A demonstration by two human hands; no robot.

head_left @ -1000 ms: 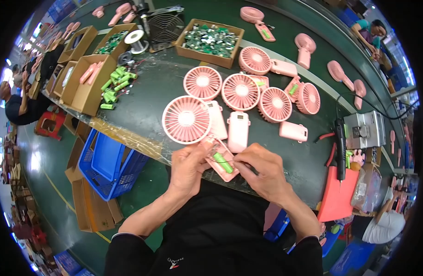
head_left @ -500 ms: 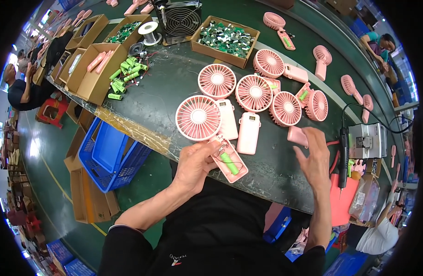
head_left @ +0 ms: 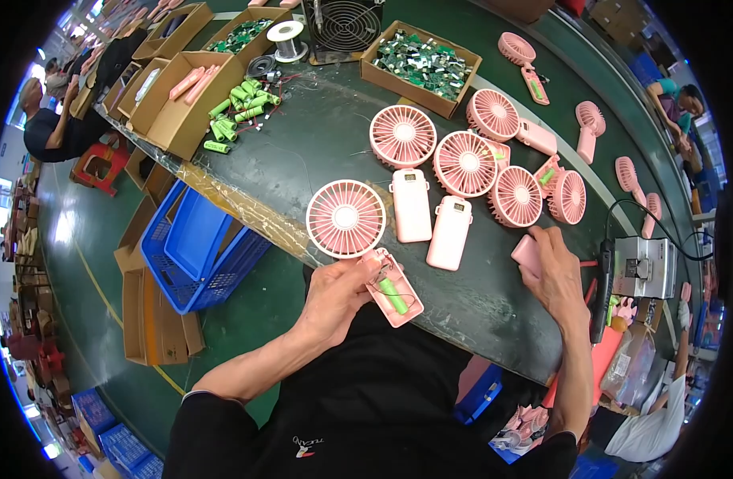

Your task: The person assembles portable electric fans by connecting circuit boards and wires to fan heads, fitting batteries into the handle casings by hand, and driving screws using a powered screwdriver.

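Observation:
My left hand [head_left: 330, 302] pinches a pink handheld fan [head_left: 346, 218] where its round head meets the handle, over the table's near edge. The handle is uncovered, and inside lie a green battery cell [head_left: 393, 296] and thin wires. Farther right, my right hand [head_left: 559, 275] has its fingers closed on a pink handle cover [head_left: 528, 255] at the tabletop. Between the hands lie two pink covers with small dark display windows, a left one [head_left: 412, 206] and a right one [head_left: 449, 233]. Several pink fans, among them one fan [head_left: 403, 136], are grouped behind them.
A cardboard box of green circuit boards [head_left: 422, 70] stands at the back, near a solder spool [head_left: 287, 41]. Loose green cells [head_left: 243, 108] lie at left beside open boxes. At right is a soldering iron [head_left: 600, 299] by a metal unit [head_left: 639, 267]. Blue baskets [head_left: 187, 263] stand below left.
My right hand has come down and closed on the pink handle cover. My left hand has drawn the fan slightly toward me, away from the covers. The whole view has shifted.

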